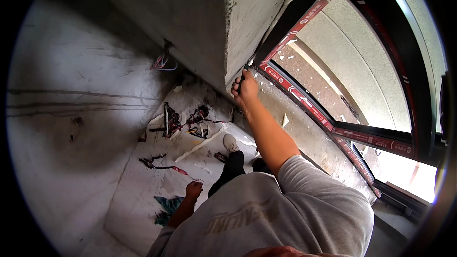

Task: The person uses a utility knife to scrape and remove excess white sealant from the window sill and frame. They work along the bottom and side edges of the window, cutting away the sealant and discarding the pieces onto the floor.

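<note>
My right hand is raised and closed around a dark thin tool whose shape I cannot make out, pressed at the corner of the rough concrete pillar where it meets the dark window frame. My left hand hangs low beside my body, fingers curled into a loose fist with nothing visible in it. Below it my leg in dark trousers and a light shoe stands on the pale floor.
Loose wires and tools lie in a pile on the floor near the pillar's base. Wires stick out of a hole in the wall. Red-striped protective tape runs along the window frame. A white strip lies on the floor.
</note>
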Demonstrator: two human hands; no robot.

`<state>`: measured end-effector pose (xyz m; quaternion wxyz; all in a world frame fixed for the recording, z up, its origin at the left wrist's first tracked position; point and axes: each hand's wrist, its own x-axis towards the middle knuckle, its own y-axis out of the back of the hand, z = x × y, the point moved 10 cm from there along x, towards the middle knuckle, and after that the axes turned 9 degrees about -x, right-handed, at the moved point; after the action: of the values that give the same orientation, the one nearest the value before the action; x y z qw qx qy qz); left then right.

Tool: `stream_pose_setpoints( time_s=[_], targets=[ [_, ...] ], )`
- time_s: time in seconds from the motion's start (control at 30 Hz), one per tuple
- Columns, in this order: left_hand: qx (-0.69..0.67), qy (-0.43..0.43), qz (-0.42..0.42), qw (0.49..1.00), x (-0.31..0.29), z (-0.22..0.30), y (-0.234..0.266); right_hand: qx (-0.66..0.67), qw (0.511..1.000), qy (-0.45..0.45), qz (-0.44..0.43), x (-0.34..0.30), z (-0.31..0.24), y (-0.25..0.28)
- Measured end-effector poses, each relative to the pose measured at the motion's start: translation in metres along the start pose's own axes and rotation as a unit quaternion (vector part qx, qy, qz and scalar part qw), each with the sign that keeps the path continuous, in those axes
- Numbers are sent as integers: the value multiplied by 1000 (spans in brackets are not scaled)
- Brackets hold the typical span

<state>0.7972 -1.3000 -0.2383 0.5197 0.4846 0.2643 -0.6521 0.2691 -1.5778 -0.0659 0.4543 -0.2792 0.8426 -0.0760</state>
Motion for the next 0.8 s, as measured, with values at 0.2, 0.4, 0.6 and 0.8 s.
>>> stream_pose_setpoints(
  time_s=[0.2,0.4,0.6,0.8],
  targets=[
    [64,-21,-23,997,10,8,-5,-134,982,119,-63,-71,-18,3],
    [-1,-44,-21,999,3,58,-27,-681,696,195,112,-27,1,140],
    [19,-54,-26,998,-2,58,-19,-743,619,234,100,15,-92,105],
    [32,-11,-7,999,4,16,13,-850,476,223,-34,32,-81,78]
  ],
)
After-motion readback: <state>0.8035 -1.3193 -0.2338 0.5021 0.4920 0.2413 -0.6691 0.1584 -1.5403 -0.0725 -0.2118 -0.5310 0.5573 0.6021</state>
